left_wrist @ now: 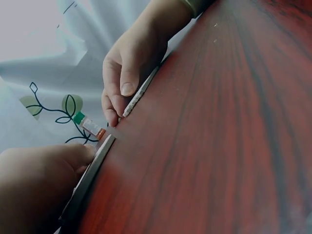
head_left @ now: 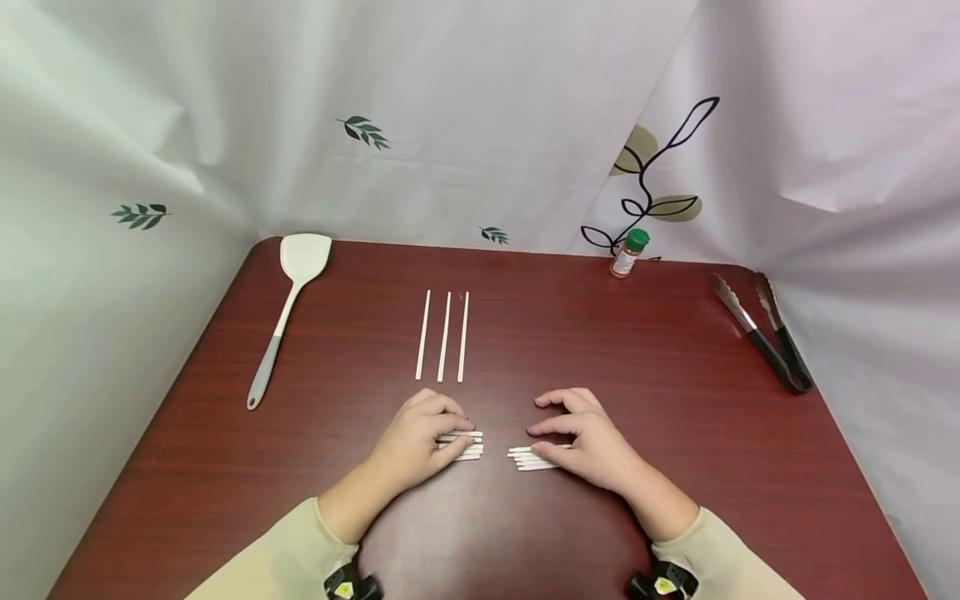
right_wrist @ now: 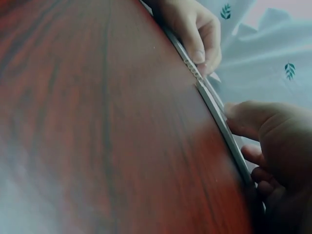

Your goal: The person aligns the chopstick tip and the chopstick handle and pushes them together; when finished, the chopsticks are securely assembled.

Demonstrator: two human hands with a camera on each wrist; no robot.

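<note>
A bundle of thin white sticks (head_left: 471, 455) lies on the table under my left hand (head_left: 426, 437). The left thumb rests along the top of these sticks, and the fingers bend loosely at their far side. Across a small gap lies a second bundle of white sticks (head_left: 528, 461). My right hand (head_left: 592, 442) has its thumb on that bundle, its other fingers spread apart and reaching beyond it. Both bundles point their ends toward each other. In the right wrist view, the left hand (right_wrist: 192, 31) is beside the low row of stick ends.
Three separate white sticks (head_left: 443, 337) stand in a row farther back. A white spatula (head_left: 288, 312) with a grey handle is at the left. A green-capped spice jar (head_left: 626, 255) is at the back edge, and black-handled tongs (head_left: 772, 342) lie at the right.
</note>
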